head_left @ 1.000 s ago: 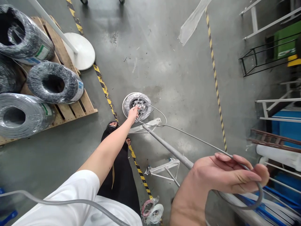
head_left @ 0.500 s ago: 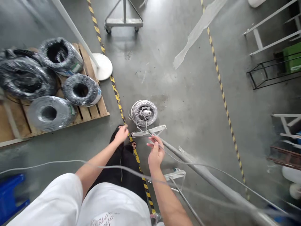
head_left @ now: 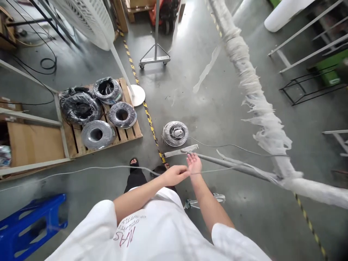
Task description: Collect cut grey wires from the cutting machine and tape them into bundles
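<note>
our grey cable (head_left: 119, 166) runs in from the left side, sags slightly, and meets the left hand (head_left: 176, 174) near its wrist; a thin length comes out on the right side of the hands and carries on toward the metal pole (head_left: 233, 165). its long axis lies left to right across the front of our body, so it crosses the line of the right forearm, while the left hand points along it, toward the right. the left hand is nearer to the long left-hand stretch; the right hand (head_left: 194, 164) is nearer to the stretch that leads to the pole.

we see the left hand with fingers curled and tips just beside the right wrist, but we cannot tell whether it pinches the cable. the right hand is loosely open, palm turned up, fingers slightly bent, with no grip that we can see; the cable passes at its wrist.

just beyond the hands, on the far side, a coil (head_left: 176, 143) lies on the floor near the pole's metal foot (head_left: 172, 152). a strand (head_left: 233, 145) leaves it to the right; we cannot tell whether that is the same cable. farther right slants a bar wrapped in whitish film (head_left: 252, 83). to the far left, more coils (head_left: 108, 134) sit on a wooden pallet (head_left: 133, 134), and a blue stool (head_left: 54, 214) stands near left.
</note>
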The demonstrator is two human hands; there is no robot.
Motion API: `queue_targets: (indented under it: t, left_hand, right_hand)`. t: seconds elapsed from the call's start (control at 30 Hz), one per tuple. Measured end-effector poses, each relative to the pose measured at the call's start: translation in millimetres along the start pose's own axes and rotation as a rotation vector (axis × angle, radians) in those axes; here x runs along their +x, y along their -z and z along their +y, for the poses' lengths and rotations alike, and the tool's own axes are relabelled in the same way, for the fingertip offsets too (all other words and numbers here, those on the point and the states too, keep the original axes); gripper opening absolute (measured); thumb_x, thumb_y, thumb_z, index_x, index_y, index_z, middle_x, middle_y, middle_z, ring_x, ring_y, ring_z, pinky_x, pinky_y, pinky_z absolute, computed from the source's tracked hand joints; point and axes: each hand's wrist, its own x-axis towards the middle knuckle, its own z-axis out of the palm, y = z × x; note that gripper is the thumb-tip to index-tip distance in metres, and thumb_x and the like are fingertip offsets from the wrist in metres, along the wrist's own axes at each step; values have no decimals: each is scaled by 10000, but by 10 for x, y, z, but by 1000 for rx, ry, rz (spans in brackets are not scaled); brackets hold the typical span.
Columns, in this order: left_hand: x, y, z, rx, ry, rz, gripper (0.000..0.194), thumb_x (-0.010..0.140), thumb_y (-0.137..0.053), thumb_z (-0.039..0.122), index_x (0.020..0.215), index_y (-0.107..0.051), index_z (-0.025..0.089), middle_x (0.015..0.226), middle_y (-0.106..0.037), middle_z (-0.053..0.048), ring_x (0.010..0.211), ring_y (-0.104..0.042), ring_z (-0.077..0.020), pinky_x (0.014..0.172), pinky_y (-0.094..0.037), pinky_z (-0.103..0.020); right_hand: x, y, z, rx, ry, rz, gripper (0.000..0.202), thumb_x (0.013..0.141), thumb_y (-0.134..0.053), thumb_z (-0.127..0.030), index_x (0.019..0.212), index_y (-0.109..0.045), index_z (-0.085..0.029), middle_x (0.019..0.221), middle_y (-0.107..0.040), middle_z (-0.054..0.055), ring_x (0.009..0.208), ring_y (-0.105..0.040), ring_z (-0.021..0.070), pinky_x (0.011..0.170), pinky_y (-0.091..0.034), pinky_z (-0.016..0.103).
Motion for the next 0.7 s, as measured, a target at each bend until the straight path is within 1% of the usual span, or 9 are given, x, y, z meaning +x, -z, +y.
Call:
queue_targets:
  t: [0.03,0.1,0.17,0.27,0.37,0.47,0.57,0.63,0.7]
  left_hand:
    - [-192,33,-135,4,27,-12,456,959,-348,533,1075,-669,231,870,-711,-18,783,-632,-140,752,-470,-235]
    - [-741,168,-492,81,126,49,439,950,-370,548,987,-676,236,841,-702,-3,776,-615,-128,754,-439,-216]
    - [-1395,390,-925,160,257,113,449,966,-317,521,963,-654,225,852,-695,-21,799,-608,-146,753,-419,-232]
    - [-2388,721,-1582,259,491,155,423,969,-278,470,893,-615,226,863,-691,-37,819,-616,-181,727,-406,-255]
    - [-3287,849,-2116,319,724,124,385,947,-296,437,795,-580,225,782,-678,-47,766,-632,-215,682,-414,-273]
    - [-3944,842,-2478,336,882,75,337,908,-346,384,733,-582,219,757,-689,-72,766,-661,-249,688,-453,-306]
    - [-4172,922,-2670,329,931,75,261,848,-421,322,788,-643,200,805,-714,-107,844,-686,-287,737,-502,-361]
    - [-4032,1079,-2694,323,893,127,287,814,-450,268,965,-676,177,927,-727,-129,984,-675,-301,848,-513,-401]
    - [-3673,1273,-2601,310,789,207,435,826,-421,230,1209,-614,158,1134,-697,-142,1170,-606,-286,1001,-464,-420]
  right_hand:
    - [-155,18,-143,47,16,38,347,800,-477,-372,1103,-586,-244,1065,-684,34,879,-705,141,686,-576,276]
    - [-496,18,-456,154,100,73,354,799,-454,-372,1094,-605,-247,1062,-691,27,933,-705,147,727,-576,283]
    - [-850,-48,-776,234,238,50,384,802,-448,-388,1116,-619,-246,1084,-693,36,998,-697,172,759,-574,303]
    - [-1280,-259,-1177,199,425,63,390,814,-475,-393,1155,-607,-254,1066,-696,34,982,-701,184,746,-571,313]
    - [-1496,-485,-1388,151,557,160,356,828,-521,-363,1167,-575,-268,1004,-687,7,910,-707,155,730,-569,300]
    - [-1563,-639,-1364,128,568,212,296,837,-554,-385,1101,-578,-251,886,-659,-20,812,-704,131,685,-564,274]
    - [-1652,-807,-1041,53,582,224,277,836,-581,-426,1042,-572,-242,738,-610,-54,707,-687,117,640,-551,251]
    - [-1790,-987,-630,-14,577,197,272,844,-576,-448,1016,-556,-239,720,-624,-49,706,-687,126,647,-550,259]
    - [-2003,-1224,-89,-100,515,118,268,861,-555,-470,984,-547,-232,794,-681,-8,780,-696,150,703,-560,296]
